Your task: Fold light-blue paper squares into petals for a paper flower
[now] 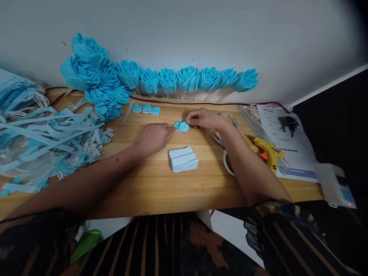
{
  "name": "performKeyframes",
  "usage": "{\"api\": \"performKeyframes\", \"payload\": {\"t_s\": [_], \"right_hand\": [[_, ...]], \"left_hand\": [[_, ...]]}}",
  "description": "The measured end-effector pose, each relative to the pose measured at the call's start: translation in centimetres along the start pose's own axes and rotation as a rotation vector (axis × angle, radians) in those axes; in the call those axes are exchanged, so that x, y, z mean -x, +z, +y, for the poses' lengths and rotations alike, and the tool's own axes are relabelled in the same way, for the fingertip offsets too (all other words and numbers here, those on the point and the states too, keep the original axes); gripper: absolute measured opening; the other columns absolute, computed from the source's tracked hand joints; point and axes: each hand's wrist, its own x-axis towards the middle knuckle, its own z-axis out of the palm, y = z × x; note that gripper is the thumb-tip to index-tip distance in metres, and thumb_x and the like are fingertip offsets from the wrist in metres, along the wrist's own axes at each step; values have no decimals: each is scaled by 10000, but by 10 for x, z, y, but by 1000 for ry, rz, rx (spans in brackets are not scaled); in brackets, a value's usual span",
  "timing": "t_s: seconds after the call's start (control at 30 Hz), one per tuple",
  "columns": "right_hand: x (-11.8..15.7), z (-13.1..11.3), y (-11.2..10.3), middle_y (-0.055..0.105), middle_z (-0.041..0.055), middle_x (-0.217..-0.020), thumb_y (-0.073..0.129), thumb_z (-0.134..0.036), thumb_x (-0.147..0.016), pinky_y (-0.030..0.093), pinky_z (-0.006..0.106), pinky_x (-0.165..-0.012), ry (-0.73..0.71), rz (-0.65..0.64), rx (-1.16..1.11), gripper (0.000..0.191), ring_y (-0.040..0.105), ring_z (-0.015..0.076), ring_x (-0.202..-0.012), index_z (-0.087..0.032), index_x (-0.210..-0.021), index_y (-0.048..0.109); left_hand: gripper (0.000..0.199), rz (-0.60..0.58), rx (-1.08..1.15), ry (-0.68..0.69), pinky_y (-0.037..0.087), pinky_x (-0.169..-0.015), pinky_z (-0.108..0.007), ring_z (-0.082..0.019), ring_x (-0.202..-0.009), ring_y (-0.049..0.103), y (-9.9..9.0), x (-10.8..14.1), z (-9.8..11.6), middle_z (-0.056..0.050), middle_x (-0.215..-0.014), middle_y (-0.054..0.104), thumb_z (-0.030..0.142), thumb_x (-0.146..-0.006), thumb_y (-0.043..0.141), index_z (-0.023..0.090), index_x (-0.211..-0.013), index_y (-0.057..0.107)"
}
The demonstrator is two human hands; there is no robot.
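Note:
Two folded blue fabric petals (181, 127) lie side by side on the wooden table between my hands. My right hand (202, 118) comes from the right and pinches the right petal's upper edge between thumb and fingers. From the left, my left hand (155, 138) rests low on the table, fingers curled, one fingertip at the left petal's edge. What its other fingers hold, if anything, is hidden. A row of 3 similar folded petals (146, 109) sits behind my left hand. Nearer to me is a stack of pale blue fabric rectangles (184, 159).
Blue fabric flowers (187, 78) on sticks lean along the wall. Cut strips (57, 138) heap at left beside face masks (20, 94). Around my right forearm lie scissors (217, 138), a tape roll (229, 165) and a yellow glue gun (267, 151); keys (288, 123) rest on a printed sheet (276, 115).

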Motion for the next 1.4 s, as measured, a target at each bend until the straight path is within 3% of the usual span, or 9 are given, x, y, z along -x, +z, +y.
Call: {"api": "performKeyframes", "payload": {"t_s": [0.47, 0.7, 0.8, 0.97, 1.17, 1.4], "right_hand": [[2, -7, 6, 544, -46, -584, 660, -348, -740, 327, 278, -618, 4, 70, 136, 177, 429, 104, -600, -179, -709, 706], [3, -5, 7, 624, -19, -692, 636, -369, -752, 361, 268, -659, -16, 78, 187, 228, 484, 118, -664, -162, -779, 730], [3, -4, 7, 642, -12, -728, 621, -368, -764, 374, 264, -674, -16, 70, 204, 241, 504, 123, -686, -157, -802, 730], [4, -6, 7, 656, -1, -746, 615, -353, -782, 383, 271, -689, 1, 69, 229, 232, 521, 132, -705, -156, -807, 734], [4, -5, 8, 669, -5, -730, 629, -319, -776, 397, 268, -688, -13, 77, 215, 193, 535, 128, -697, -159, -791, 737], [4, -2, 6, 691, 5, -748, 652, -270, -752, 411, 270, -682, 4, 60, 127, 153, 552, 126, -695, -156, -808, 736]], "left_hand": [[386, -6, 7, -23, 386, -666, -341, -280, -843, 666, -3, 1, 0, -156, -1013, 735, 228, -993, 437, 173, -1215, 747], [429, 46, 53, -93, 473, -781, -324, -270, -1055, 717, -6, 4, 2, -87, -1218, 774, 235, -1003, 439, 246, -1342, 703], [406, 77, 76, -115, 493, -796, -314, -247, -1038, 732, -6, 5, 3, -69, -1208, 786, 251, -1008, 446, 252, -1310, 717], [410, 102, 85, -18, 512, -790, -306, -233, -996, 744, -2, 7, 2, -67, -1176, 796, 216, -985, 479, 264, -1309, 726], [473, 33, 21, 10, 521, -799, -332, -255, -1044, 741, -2, 6, 5, -64, -1210, 783, 170, -979, 449, 283, -1367, 695], [418, -58, -50, 16, 500, -761, -342, -283, -1058, 735, -8, 3, 11, -93, -1195, 778, 214, -1019, 417, 244, -1305, 721]]}}
